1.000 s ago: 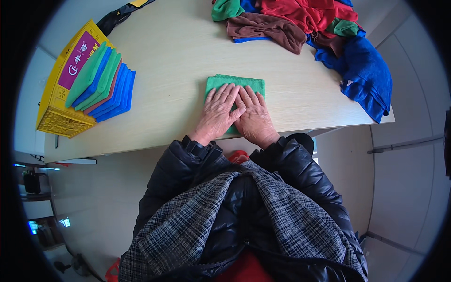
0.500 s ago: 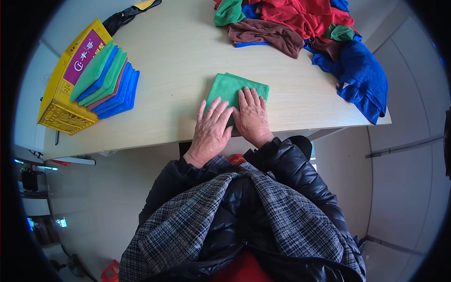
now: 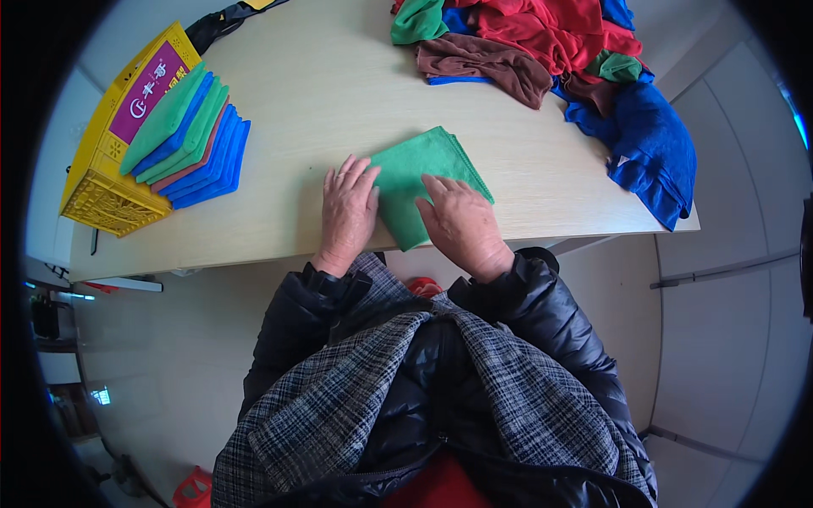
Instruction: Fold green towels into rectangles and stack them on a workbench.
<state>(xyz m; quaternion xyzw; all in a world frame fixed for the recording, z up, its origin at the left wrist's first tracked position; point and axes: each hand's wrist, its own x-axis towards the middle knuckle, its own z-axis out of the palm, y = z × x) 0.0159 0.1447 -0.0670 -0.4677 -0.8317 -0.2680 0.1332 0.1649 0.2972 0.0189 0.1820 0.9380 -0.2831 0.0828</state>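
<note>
A folded green towel [image 3: 428,161] lies at a slant near the front edge of the table, one corner reaching that edge. My left hand [image 3: 349,207] is at its left side, fingers apart, with fingertips at the towel's border. Over the towel's right part rests my right hand [image 3: 464,222], fingers stretched and the thumb out to the left; its palm covers the lower right portion. Neither hand is closed round the cloth. Whether the left fingertips press on the towel or only the table, I cannot tell.
Folded green, blue and brown towels [image 3: 190,144] stand stacked against a yellow basket [image 3: 118,199] at the left. A loose heap of red cloths [image 3: 542,30] is at the back right. A crumpled blue towel [image 3: 652,144] hangs near the right corner of the table [image 3: 288,110].
The green towel has turned at a slant, a corner now toward me. My left hand has moved left to its side; my right hand has shifted slightly right and nearer me.
</note>
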